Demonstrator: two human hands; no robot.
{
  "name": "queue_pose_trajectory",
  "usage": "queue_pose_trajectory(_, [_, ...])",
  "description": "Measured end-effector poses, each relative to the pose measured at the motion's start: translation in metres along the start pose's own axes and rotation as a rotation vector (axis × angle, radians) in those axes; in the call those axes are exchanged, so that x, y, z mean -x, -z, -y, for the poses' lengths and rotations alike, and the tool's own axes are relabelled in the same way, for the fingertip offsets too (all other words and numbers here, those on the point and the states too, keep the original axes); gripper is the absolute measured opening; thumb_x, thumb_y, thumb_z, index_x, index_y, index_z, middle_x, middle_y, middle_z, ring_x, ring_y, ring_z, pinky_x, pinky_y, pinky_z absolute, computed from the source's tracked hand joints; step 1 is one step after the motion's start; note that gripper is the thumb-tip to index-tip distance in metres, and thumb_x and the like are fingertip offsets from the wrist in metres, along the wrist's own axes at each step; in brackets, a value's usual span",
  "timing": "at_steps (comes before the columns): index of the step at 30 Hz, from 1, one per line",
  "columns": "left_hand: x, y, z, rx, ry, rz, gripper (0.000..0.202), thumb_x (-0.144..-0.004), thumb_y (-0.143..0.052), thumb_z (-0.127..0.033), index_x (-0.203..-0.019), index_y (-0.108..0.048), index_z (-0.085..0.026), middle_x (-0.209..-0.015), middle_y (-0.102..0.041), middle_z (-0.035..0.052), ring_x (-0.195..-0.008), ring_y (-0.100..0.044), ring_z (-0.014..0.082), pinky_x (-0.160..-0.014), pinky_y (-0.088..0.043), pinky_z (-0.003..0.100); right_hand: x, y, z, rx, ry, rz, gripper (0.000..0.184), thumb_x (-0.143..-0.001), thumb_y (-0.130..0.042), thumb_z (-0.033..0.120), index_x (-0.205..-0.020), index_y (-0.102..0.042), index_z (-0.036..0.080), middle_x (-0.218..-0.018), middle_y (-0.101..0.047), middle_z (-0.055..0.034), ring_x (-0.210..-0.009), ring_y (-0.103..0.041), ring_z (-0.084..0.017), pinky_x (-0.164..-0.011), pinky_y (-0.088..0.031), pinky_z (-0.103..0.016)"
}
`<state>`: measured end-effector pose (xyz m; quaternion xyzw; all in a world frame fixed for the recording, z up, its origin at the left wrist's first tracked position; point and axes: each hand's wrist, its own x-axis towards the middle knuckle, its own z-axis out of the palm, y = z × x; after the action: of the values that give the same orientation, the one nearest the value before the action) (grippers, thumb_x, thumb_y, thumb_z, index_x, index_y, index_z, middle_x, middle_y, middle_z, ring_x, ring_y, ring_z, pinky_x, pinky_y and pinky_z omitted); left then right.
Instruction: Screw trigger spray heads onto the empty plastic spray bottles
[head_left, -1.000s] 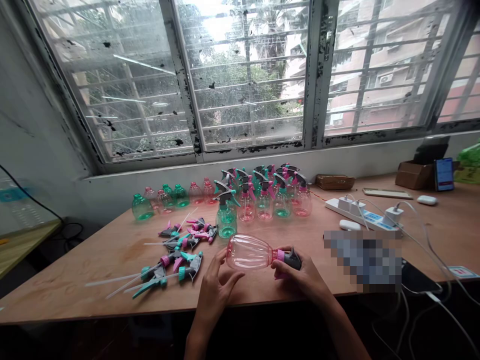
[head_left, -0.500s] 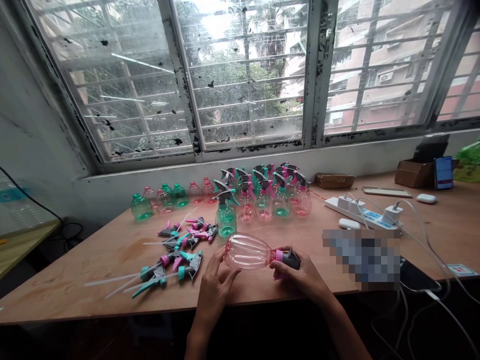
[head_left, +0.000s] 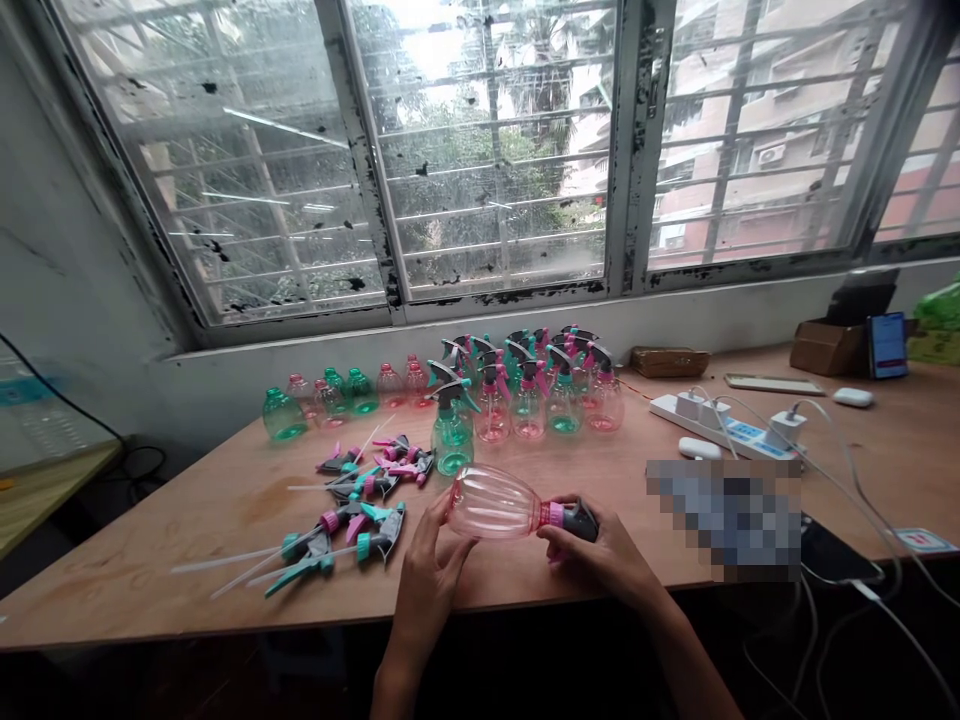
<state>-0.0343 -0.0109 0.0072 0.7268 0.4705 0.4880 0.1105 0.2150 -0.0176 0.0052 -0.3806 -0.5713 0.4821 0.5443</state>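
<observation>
A clear pink spray bottle (head_left: 495, 503) lies sideways above the front edge of the wooden table (head_left: 187, 560), held between both hands. My left hand (head_left: 431, 565) cups the bottle's base with its fingers curled round it. My right hand (head_left: 600, 555) is closed on the grey and pink trigger head (head_left: 574, 518) at the bottle's neck. Loose trigger heads with long white tubes (head_left: 341, 520) are scattered to the left of my hands.
Finished pink and green spray bottles (head_left: 540, 395) and bare bottles without heads (head_left: 330, 398) stand in a row under the window. A white power strip (head_left: 731, 428) with cables, phones, a small box (head_left: 670, 362) and a blurred patch lie to the right.
The bottle has tilted and shifted slightly up and left between my hands; my right hand has turned a little on the trigger head.
</observation>
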Motion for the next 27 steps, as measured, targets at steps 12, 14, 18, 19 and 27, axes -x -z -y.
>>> queue_pose_trajectory(12, [0.0, 0.002, -0.007, -0.022, -0.029, -0.02, 0.057, -0.09, -0.067, -0.043, -0.141, -0.046, -0.028, -0.142, -0.056, 0.0107, -0.138, -0.048, 0.0303, -0.117, -0.035, 0.05, 0.0, 0.0, -0.002, 0.044, 0.022, 0.072, 0.041, -0.08, -0.081, 0.045, -0.105, -0.064, 0.017, -0.082, -0.072, -0.0019, -0.067, -0.073, -0.021, -0.062, -0.063, -0.032])
queue_pose_trajectory(14, [0.0, 0.001, -0.005, -0.042, -0.047, -0.033, 0.054, -0.092, -0.065, -0.04, -0.141, -0.047, -0.029, -0.143, -0.056, 0.0099, -0.138, -0.048, 0.0289, -0.117, -0.036, 0.049, 0.0, 0.0, -0.001, 0.037, 0.019, 0.063, 0.04, -0.08, -0.08, 0.045, -0.104, -0.063, 0.017, -0.077, -0.073, -0.0015, -0.065, -0.073, -0.021, -0.061, -0.062, -0.032])
queue_pose_trajectory(18, [0.001, 0.001, -0.005, -0.048, -0.018, -0.004, 0.061, -0.086, -0.072, -0.043, -0.139, -0.048, -0.027, -0.141, -0.059, 0.0106, -0.136, -0.051, 0.0302, -0.115, -0.039, 0.048, 0.0, 0.0, -0.001, 0.031, 0.007, 0.059, 0.042, -0.08, -0.08, 0.047, -0.103, -0.062, 0.017, -0.071, -0.073, -0.0018, -0.063, -0.073, -0.022, -0.06, -0.061, -0.032])
queue_pose_trajectory(19, [0.001, 0.002, -0.006, -0.039, -0.007, 0.009, 0.063, -0.084, -0.073, -0.045, -0.139, -0.048, -0.026, -0.141, -0.059, 0.0107, -0.137, -0.051, 0.0306, -0.115, -0.04, 0.048, 0.0, 0.0, -0.001, 0.034, 0.009, 0.06, 0.042, -0.08, -0.08, 0.047, -0.103, -0.062, 0.017, -0.071, -0.073, -0.0019, -0.063, -0.073, -0.022, -0.06, -0.061, -0.032])
queue_pose_trajectory(27, [0.0, 0.004, -0.011, -0.005, -0.019, -0.001, 0.051, -0.092, -0.064, -0.043, -0.138, -0.053, -0.028, -0.143, -0.059, 0.0085, -0.136, -0.051, 0.0294, -0.116, -0.04, 0.045, 0.002, -0.002, 0.002, -0.011, 0.0, 0.0, 0.045, -0.078, -0.081, 0.05, -0.101, -0.061, 0.017, -0.068, -0.073, -0.0014, -0.061, -0.073, -0.022, -0.058, -0.06, -0.032])
